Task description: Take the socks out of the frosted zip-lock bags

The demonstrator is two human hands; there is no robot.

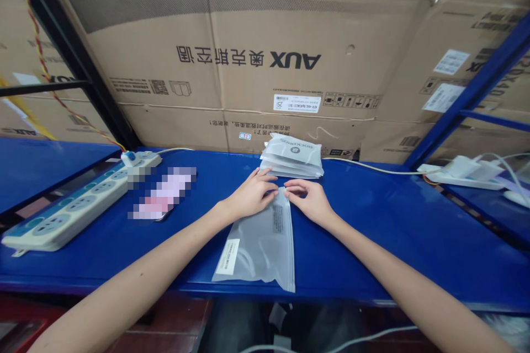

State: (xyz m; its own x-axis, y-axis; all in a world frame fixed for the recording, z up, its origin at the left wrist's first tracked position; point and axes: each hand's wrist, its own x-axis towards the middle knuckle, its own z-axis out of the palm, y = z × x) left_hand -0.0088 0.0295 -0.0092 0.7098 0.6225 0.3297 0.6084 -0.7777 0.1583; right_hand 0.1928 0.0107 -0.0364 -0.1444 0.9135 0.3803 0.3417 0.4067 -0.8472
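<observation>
A frosted zip bag [259,251] lies flat on the blue tabletop, its near edge reaching the table's front. It bears a white label [228,257] at the lower left and dark print near its far end. My left hand [252,193] rests over the far end, thumb and forefinger closed in at the corner while other fingers stretch forward. From the other side, my right hand [309,201] pinches the same far corner between thumb and fingertips. Just beyond the hands sits a stack of similar frosted packets [293,153] with a printed logo.
To the left are a long power strip [89,198] with a plug and a blurred-out phone [165,196]. Another power strip with chargers [464,171] stands far right, its white cable [372,165] running along the back. Large cardboard boxes [248,22] wall off the rear.
</observation>
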